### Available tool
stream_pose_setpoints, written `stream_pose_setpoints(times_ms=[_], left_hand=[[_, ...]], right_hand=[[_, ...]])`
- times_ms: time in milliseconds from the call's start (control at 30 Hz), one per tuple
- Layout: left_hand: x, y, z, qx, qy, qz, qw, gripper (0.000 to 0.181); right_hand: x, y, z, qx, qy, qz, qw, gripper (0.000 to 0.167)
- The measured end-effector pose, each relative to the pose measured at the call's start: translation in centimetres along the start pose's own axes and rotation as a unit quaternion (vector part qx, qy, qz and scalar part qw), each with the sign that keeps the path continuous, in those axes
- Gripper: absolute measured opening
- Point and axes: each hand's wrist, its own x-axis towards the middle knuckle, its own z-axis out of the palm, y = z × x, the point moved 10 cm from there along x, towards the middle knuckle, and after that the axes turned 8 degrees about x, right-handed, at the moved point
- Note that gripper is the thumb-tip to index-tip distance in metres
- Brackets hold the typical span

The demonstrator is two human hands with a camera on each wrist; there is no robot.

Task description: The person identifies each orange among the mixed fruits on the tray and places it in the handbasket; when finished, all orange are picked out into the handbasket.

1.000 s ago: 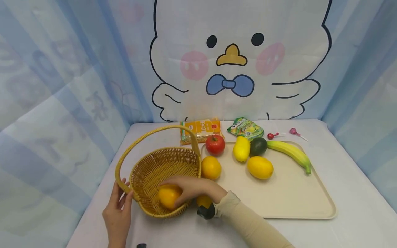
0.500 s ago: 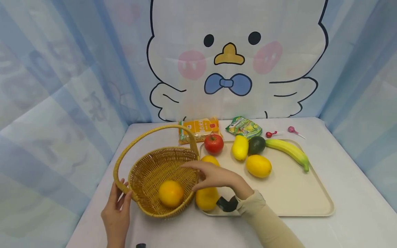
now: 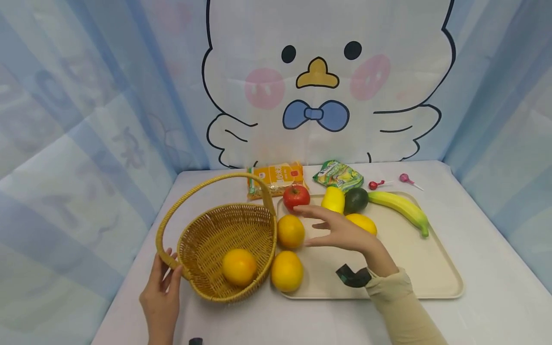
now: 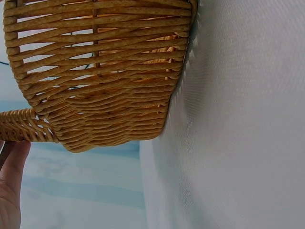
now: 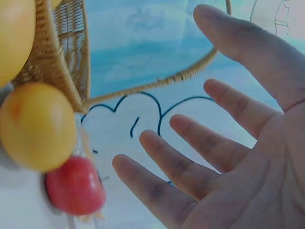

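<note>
My left hand [image 3: 160, 299] holds the wicker basket [image 3: 207, 235] at the left foot of its handle, thumb and fingers on either side. In the left wrist view the basket's woven side [image 4: 109, 95] fills the upper left. One orange [image 3: 239, 267] lies inside the basket. My right hand [image 3: 340, 230], fingers spread and holding nothing, hovers over the beige tray [image 3: 401, 268]. Closest to its fingertips are another orange [image 3: 291, 232] and a red apple [image 3: 296, 196]. A yellow fruit [image 3: 287, 271] sits at the tray's front left corner, beside the basket.
Farther back on the tray are a yellow oblong fruit [image 3: 333, 199], a dark green avocado [image 3: 356, 200], a lemon [image 3: 363, 223] partly behind my hand, and a banana [image 3: 401, 208]. Behind them lie an orange packet [image 3: 278, 177], a green packet [image 3: 338, 175] and two lollipops [image 3: 374, 185].
My right hand has let go of the orange inside the basket, come out, and moved right over the tray. My left hand has stayed on the basket.
</note>
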Motion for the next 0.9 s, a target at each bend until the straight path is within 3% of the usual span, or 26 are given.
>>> stream_pose_setpoints(times_ms=[367,600,900], left_hand=[[0.0,-0.2,0.1,0.0,0.0,0.0,1.0,0.066],[0.0,-0.2,0.2,0.006,-0.008,-0.014,0.9998,0.066],[0.0,-0.1,0.1,0.004,-0.004,-0.006,1.0,0.067]], right_hand=[[-1.9,3.4,-0.2,0.012,0.007,0.026,0.9996,0.073],[-2.1,4.7,0.6,0.014,0.006,0.041,0.999,0.078],[-2.1,6.1,2.2,0.031,-0.007,0.076,0.9966,0.079]])
